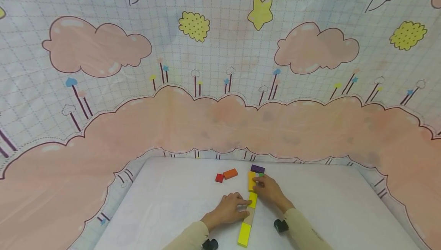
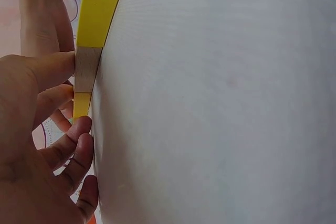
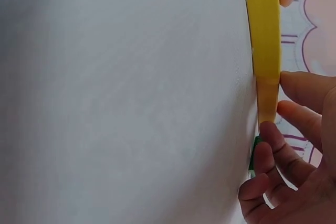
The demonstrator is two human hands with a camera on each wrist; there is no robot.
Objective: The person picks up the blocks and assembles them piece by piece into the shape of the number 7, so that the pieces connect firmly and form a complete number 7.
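Note:
A row of blocks runs away from the person: a bright yellow block (image 1: pixel 244 235) nearest, a plain wooden block (image 1: pixel 250 217), a short yellow block (image 1: pixel 253 199) and a deeper yellow block (image 1: pixel 252 183) farthest. My left hand (image 1: pixel 227 211) is at the row's left, thumb tip on the wooden block and index fingertip at the short yellow one. From the right, my right hand (image 1: pixel 270 189) touches the far deeper yellow block with thumb and index tips. A green block (image 3: pixel 256 153) shows partly behind the right fingers, beside a purple block (image 1: pixel 257 169).
Left of the row's far end lie a red block (image 1: pixel 219 178) and an orange block (image 1: pixel 230 174), close together. Small black objects (image 1: pixel 281 226) sit by both wrists. The white table (image 1: pixel 165 188) meets a patterned cloth backdrop (image 1: pixel 220 127).

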